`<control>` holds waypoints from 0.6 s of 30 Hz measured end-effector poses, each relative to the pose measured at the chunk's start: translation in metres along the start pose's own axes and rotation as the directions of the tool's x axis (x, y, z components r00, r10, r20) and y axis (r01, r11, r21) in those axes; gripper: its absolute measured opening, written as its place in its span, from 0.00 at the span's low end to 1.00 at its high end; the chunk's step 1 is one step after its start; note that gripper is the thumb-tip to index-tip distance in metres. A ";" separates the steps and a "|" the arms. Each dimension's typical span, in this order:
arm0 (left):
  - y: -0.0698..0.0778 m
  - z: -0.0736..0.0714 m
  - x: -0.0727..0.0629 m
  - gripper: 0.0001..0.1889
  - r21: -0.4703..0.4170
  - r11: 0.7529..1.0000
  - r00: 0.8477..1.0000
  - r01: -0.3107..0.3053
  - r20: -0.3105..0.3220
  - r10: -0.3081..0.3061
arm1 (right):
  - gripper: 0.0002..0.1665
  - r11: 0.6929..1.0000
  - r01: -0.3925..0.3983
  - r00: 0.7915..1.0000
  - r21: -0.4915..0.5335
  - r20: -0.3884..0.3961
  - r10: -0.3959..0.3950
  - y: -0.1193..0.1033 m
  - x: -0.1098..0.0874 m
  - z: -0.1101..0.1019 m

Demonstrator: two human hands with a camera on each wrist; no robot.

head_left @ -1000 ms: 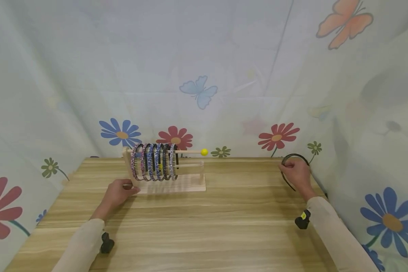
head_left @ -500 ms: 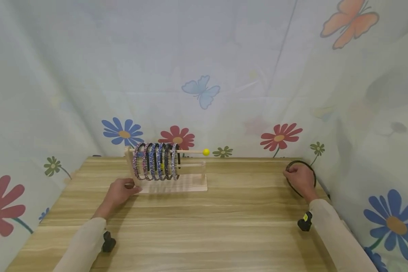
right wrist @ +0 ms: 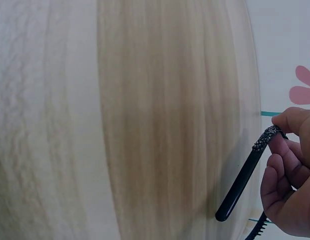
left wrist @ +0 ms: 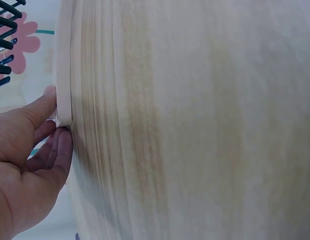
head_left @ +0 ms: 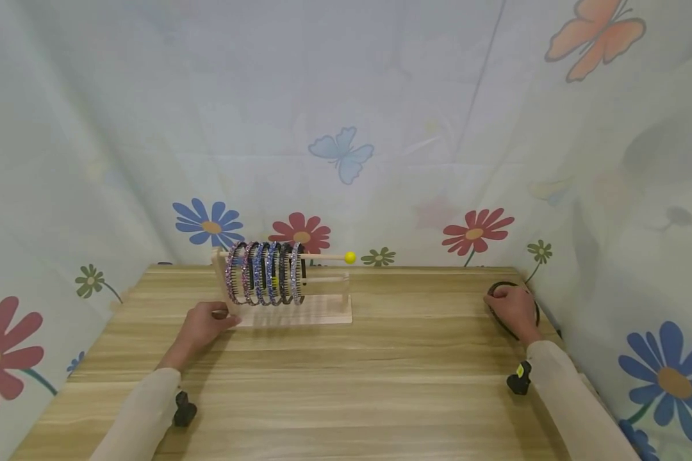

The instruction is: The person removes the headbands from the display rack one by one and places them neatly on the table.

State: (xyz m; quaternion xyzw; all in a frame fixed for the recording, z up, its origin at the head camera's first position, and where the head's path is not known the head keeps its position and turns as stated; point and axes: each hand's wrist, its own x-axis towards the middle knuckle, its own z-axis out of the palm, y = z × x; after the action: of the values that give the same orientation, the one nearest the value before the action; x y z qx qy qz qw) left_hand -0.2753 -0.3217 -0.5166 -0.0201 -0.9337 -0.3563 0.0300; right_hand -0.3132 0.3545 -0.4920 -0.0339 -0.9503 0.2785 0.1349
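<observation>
Lower than a second ago are the right hand (head_left: 514, 308) and its black toothed headband (right wrist: 241, 182). At left, the left hand (head_left: 204, 323) grips the base end of a wooden display rack (head_left: 325, 312) strung with six glittery headbands (head_left: 257, 275). At right, the right hand pinches the black headband near the table (head_left: 346, 384)'s edge; whether they touch is unclear.

Pale grey-white draped fabric backdrop (head_left: 254, 83) | printed red flowers (head_left: 475, 232), blue flowers (head_left: 673, 382), orange butterfly (head_left: 598, 38), light-blue butterfly (head_left: 343, 155) | brown wood-grain surface (head_left: 352, 384) | soft light
</observation>
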 end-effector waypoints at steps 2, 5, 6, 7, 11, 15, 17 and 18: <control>0.000 0.000 0.000 0.23 -0.003 1.000 1.000 -0.001 0.000 0.001 | 0.31 1.000 -0.003 1.000 0.009 -0.002 0.003 0.002 0.000 0.001; 0.000 0.000 0.000 0.23 -0.005 1.000 1.000 -0.002 0.000 0.002 | 0.32 1.000 0.001 1.000 0.015 -0.008 -0.001 0.005 0.000 0.003; 0.000 0.000 0.000 0.23 -0.005 1.000 1.000 -0.002 0.000 0.002 | 0.32 1.000 0.003 1.000 0.017 -0.011 -0.003 0.005 0.000 0.003; 0.000 -0.001 0.000 0.23 -0.007 1.000 1.000 -0.002 0.001 0.002 | 0.31 1.000 0.004 1.000 0.015 -0.012 -0.003 0.005 0.000 0.004; 0.001 -0.001 0.000 0.23 -0.009 1.000 1.000 -0.002 0.007 0.002 | 0.24 0.999 -0.033 0.999 -0.009 -0.011 0.033 0.004 -0.001 0.004; 0.002 -0.001 0.000 0.23 -0.013 1.000 1.000 0.001 0.009 -0.001 | 0.15 0.996 -0.089 0.996 -0.031 0.016 0.089 0.002 -0.003 0.005; 0.002 -0.001 0.000 0.23 -0.016 1.000 1.000 0.002 0.011 -0.002 | 0.16 0.994 -0.106 0.994 -0.035 0.032 0.107 0.002 -0.003 0.006; 0.002 -0.001 -0.001 0.23 -0.016 1.000 1.000 0.003 0.012 -0.003 | 0.16 0.994 -0.108 0.993 -0.035 0.037 0.109 0.002 -0.004 0.006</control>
State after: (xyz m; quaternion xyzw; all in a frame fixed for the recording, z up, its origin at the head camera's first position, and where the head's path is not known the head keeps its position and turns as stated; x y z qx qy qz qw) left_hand -0.2746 -0.3214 -0.5147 -0.0212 -0.9311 -0.3635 0.0237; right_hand -0.3114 0.3525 -0.4991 -0.0822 -0.9540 0.2705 0.1003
